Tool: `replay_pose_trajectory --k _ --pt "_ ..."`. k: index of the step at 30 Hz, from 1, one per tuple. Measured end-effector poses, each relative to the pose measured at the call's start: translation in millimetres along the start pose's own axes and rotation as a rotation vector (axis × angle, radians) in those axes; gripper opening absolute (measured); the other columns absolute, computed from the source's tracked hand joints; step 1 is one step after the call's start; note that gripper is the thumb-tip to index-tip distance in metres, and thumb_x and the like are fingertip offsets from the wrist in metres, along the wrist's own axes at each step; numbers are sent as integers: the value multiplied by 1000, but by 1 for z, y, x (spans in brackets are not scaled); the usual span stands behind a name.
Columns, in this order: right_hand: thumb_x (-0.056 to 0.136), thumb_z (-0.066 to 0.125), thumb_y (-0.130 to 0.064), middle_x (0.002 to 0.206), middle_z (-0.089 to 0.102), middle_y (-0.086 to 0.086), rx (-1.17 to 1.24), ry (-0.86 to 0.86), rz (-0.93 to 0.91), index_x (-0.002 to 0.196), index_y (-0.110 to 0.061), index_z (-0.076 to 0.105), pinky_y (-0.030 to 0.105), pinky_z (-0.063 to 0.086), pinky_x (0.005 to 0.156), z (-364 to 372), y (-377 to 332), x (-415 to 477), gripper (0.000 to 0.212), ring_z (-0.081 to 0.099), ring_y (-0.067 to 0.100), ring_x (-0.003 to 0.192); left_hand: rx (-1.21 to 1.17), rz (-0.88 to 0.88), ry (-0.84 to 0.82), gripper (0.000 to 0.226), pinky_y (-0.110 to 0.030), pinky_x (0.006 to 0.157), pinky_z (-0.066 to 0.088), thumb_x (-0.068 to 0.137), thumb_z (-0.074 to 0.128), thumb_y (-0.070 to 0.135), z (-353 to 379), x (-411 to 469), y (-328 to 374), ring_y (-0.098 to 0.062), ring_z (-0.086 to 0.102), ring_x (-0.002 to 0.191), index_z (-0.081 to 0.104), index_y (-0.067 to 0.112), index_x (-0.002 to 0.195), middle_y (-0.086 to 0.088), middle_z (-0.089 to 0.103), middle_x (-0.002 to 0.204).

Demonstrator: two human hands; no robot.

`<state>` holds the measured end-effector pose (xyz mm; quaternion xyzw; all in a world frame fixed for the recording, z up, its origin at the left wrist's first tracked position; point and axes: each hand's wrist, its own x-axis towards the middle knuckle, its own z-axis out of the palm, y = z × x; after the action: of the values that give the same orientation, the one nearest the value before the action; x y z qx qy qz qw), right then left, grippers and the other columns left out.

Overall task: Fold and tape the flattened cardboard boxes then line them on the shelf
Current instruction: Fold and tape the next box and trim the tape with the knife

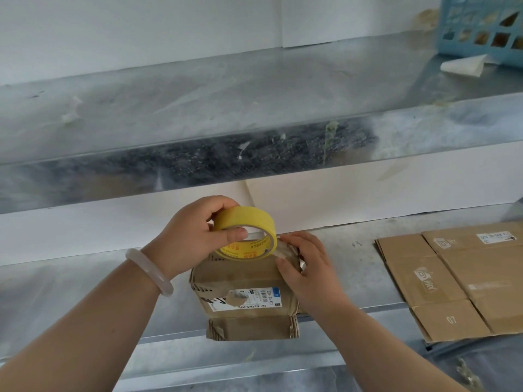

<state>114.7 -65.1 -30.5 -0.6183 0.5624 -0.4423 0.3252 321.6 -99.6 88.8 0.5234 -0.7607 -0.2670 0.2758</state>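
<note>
Your left forearm (85, 335), nearest the lens, carries a pale bracelet (151, 270) at the wrist. Beyond it your left hand (198, 239) grips the yellow tape roll (246, 220), thumb through the core and fingers curled over the top, tilted just above the far edge of the small cardboard box (240, 278). Your right hand (308, 267) lies flat, fingers fairly straight, on the box's far right corner, apparently pinning down a loose end of clear tape.

That box sits at the front lip of the lower shelf (85, 292), folded up and partly overhanging. To its right, well apart, lies a stack of flattened boxes (458, 278), not yet folded. On the upper shelf (198, 94) there is a blue basket (481, 32) in the far right corner.

You look to be mid-taping the first box. Next, I'd judge, you need to draw the roll back across the seam while your right hand anchors the end, then tear and smooth it down.
</note>
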Motion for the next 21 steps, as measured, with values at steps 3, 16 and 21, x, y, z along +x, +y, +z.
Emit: replay_pose_trajectory --k 3,16,21 --pt "76 67 -38 124 43 -27 -13 -16 -11 113 -38 58 0 27 97 -1 -1 0 38 40 -16 117 -80 -16 -15 32 -9 64 43 65 74 51 -2 0 -2 2 61 79 59 43 92 24 66 83" --pt "82 72 -43 124 36 -34 -142 -83 2 128 -34 58 -5 26 92 -10 0 0 49 34 -22 116 420 154 -105 51 -11 68 34 63 50 79 -42 -10 -28 5 51 92 63 47 101 23 53 87" --pt "83 72 -41 121 34 -38 -187 -78 -31 128 -32 59 -8 24 87 -9 0 2 47 31 -29 112 600 113 -132 62 -14 66 36 66 49 83 -52 -20 -37 1 50 80 66 41 107 26 49 85"
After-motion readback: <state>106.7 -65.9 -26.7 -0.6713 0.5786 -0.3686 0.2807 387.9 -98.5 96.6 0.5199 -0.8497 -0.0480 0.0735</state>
